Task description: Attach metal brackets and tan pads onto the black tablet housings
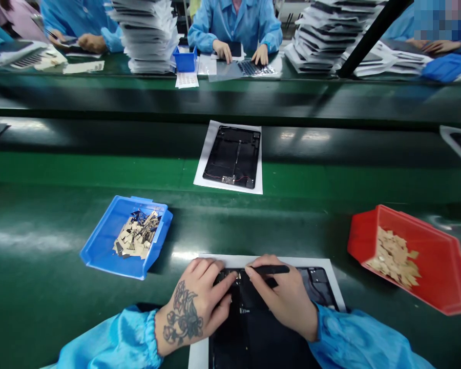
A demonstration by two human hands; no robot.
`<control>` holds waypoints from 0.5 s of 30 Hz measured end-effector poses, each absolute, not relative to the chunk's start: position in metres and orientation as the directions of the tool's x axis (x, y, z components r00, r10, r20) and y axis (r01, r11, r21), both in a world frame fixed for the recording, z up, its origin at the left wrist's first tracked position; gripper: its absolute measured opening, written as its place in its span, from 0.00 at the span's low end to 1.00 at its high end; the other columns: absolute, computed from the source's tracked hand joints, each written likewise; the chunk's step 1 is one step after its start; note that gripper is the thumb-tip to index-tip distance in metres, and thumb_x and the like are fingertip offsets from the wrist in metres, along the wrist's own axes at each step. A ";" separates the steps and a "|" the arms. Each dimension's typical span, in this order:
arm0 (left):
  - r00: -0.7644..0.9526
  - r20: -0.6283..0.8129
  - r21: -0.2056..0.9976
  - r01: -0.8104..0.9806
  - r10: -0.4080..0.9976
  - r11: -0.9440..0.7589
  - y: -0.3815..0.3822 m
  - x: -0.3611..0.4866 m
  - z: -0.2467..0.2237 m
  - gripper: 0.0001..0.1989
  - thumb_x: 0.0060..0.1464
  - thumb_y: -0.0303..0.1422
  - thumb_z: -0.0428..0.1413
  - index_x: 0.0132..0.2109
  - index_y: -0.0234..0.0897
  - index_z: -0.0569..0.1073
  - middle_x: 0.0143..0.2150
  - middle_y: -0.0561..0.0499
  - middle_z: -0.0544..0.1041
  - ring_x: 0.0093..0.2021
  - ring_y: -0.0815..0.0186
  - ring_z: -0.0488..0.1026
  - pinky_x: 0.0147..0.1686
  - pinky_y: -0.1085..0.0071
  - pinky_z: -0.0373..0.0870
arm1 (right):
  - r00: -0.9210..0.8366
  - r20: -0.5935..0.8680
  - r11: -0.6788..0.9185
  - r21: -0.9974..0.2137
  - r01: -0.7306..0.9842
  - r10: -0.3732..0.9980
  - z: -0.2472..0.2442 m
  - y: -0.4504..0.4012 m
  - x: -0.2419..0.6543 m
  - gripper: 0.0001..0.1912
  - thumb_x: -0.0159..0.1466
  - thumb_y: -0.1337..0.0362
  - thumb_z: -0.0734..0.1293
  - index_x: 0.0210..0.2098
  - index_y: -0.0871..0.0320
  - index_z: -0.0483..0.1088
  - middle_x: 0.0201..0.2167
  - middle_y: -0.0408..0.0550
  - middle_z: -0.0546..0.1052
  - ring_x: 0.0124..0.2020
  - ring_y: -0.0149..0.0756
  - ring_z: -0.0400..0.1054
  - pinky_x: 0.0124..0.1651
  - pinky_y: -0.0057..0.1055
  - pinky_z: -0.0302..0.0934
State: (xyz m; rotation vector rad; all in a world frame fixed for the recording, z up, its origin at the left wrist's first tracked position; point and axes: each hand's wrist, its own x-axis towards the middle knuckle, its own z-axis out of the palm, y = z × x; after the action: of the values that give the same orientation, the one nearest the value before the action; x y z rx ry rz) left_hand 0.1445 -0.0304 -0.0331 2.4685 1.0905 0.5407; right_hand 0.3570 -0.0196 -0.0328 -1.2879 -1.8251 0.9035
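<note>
A black device housing (261, 328) lies on a white sheet (198, 353) at the bottom centre. My left hand (200, 302), tattooed on its back, rests at the housing's upper left edge; its fingers are apart, with the index fingertip beside a small metallic part (237, 279). Pinched in my right hand (284, 297) is a dark pen-like tool (272, 269), its tip hidden near the fingertips at the housing's top edge. Both wrists are in blue sleeves.
A blue bin (103, 251) with small pale and dark pieces stands left, a red bin (441, 266) with tan pieces right. Another open housing (234, 156) lies on the green strip ahead. Across the bench, people in blue work between paper stacks (146, 36).
</note>
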 end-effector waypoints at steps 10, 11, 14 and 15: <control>0.632 0.114 0.456 0.652 0.766 -0.606 -0.031 0.149 -0.030 0.22 0.56 0.29 0.48 0.58 0.34 0.65 0.47 0.39 0.64 0.45 0.52 0.62 0.43 0.52 0.62 | -0.238 0.243 0.319 -0.873 0.368 0.940 -0.028 -0.016 0.362 0.07 0.67 0.69 0.64 0.44 0.55 0.69 0.38 0.43 0.73 0.39 0.31 0.69 0.43 0.24 0.64; 0.631 0.111 0.455 0.655 0.768 -0.603 -0.031 0.150 -0.030 0.23 0.55 0.29 0.48 0.58 0.34 0.65 0.47 0.39 0.64 0.45 0.52 0.61 0.44 0.52 0.62 | -0.242 0.229 0.301 -0.895 0.329 0.943 -0.029 -0.016 0.361 0.07 0.67 0.70 0.64 0.44 0.54 0.69 0.39 0.43 0.74 0.40 0.31 0.69 0.44 0.24 0.64; 0.626 0.114 0.480 0.646 0.772 -0.594 -0.031 0.148 -0.031 0.23 0.55 0.28 0.48 0.58 0.35 0.65 0.47 0.40 0.63 0.46 0.52 0.61 0.44 0.53 0.62 | -0.239 0.179 0.228 -0.953 0.200 0.955 -0.032 -0.016 0.358 0.05 0.65 0.70 0.66 0.40 0.54 0.69 0.39 0.43 0.74 0.41 0.31 0.70 0.45 0.25 0.65; 0.625 0.118 0.494 0.637 0.772 -0.591 -0.031 0.148 -0.031 0.22 0.55 0.28 0.48 0.58 0.35 0.65 0.48 0.40 0.63 0.46 0.52 0.60 0.44 0.53 0.61 | -0.244 0.165 0.210 -0.962 0.176 0.956 -0.033 -0.016 0.357 0.05 0.65 0.70 0.67 0.38 0.55 0.69 0.38 0.43 0.75 0.41 0.32 0.71 0.45 0.26 0.65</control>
State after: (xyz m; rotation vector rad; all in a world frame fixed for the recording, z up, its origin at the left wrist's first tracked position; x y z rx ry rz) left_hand 0.1476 -0.0314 -0.0315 2.4418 1.1186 0.4512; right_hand 0.3574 -0.0162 -0.0326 -1.0898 -1.6126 1.1248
